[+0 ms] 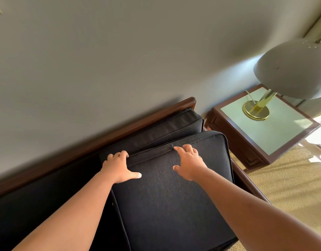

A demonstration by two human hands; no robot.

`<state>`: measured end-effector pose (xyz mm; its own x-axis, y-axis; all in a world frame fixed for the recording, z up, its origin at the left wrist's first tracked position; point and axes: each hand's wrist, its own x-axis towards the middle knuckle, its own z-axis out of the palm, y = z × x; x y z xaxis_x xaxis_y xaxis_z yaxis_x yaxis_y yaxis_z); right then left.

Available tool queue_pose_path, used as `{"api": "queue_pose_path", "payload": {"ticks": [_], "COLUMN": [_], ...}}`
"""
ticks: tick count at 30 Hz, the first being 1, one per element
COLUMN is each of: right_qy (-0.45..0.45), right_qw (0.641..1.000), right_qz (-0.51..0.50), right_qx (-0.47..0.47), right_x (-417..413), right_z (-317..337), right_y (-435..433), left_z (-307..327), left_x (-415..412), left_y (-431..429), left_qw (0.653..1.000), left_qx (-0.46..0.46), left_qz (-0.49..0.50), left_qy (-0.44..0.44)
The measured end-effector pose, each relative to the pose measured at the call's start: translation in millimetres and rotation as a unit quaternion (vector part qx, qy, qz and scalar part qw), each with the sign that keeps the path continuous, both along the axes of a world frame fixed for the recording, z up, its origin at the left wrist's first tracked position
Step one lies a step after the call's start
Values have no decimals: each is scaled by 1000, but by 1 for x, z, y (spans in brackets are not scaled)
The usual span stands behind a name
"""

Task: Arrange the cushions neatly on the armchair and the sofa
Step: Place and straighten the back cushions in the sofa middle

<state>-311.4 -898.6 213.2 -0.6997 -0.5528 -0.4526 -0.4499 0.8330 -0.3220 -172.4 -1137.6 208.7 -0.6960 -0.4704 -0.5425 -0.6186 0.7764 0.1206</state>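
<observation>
Navy square fabric seat cushion [167, 192] lies on the dark-wood-framed sofa [138, 127]; our left hand [118, 167] curls its fingers over the back edge, while our right hand [189, 163] presses spread fingers on top.

Dark navy seat cushion [170, 192] on wood-framed sofa [119, 134], back cushion [165, 127] upright behind

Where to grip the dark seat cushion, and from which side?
Probably grip the seat cushion by its far edge, near both corners, reaching over from the front. It is a wide, thick slab; that edge stands exposed by the back cushion, so fingers can curl over it, as the left hand does.
</observation>
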Motion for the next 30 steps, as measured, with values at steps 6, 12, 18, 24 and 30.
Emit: {"api": "queue_pose_path", "payload": {"ticks": [6, 12, 18, 24, 30], "right_qy": [-18, -37, -36, -21, -25], "right_qw": [999, 998, 998, 999, 997], "right_qz": [18, 24, 21, 30, 53], "right_qx": [29, 50, 55, 38, 43], "right_x": [10, 31, 43, 57, 71], "right_z": [-6, -16, -12, 0, 7], "right_y": [4, 17, 28, 26, 27], "left_z": [-7, -5, 0, -4, -10], "left_x": [-4, -5, 3, 45, 70], "left_y": [-7, 1, -3, 2, 9], "left_qw": [998, 999, 995, 990, 978], "left_qx": [40, 11, 68, 80, 122], "left_qz": [49, 44, 79, 118, 164], "left_qy": [7, -30, 0, 25, 31]}}
